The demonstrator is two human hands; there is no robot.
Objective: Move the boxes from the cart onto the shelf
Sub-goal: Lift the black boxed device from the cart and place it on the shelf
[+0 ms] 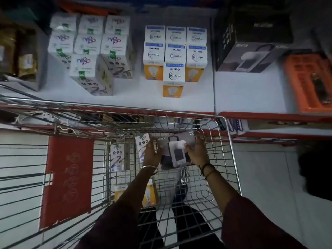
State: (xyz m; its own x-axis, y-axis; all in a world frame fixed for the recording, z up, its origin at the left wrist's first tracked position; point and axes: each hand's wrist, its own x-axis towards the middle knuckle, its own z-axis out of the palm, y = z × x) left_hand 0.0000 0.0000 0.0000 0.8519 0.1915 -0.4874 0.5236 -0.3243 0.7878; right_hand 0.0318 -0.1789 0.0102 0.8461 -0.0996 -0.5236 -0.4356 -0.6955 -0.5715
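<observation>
Inside the wire cart a dark grey lantern box lies flat. My left hand presses on its left side and my right hand grips its right side. Two white boxes with coloured print stand to the left of it in the cart. Two yellow bulb boxes sit nearer me under my left forearm. The white shelf lies beyond the cart's far rim.
On the shelf stand a group of white boxes, white-and-yellow bulb boxes, two dark lantern boxes and an orange pack. The cart's red child-seat flap is at the left. Brown packets sit far left.
</observation>
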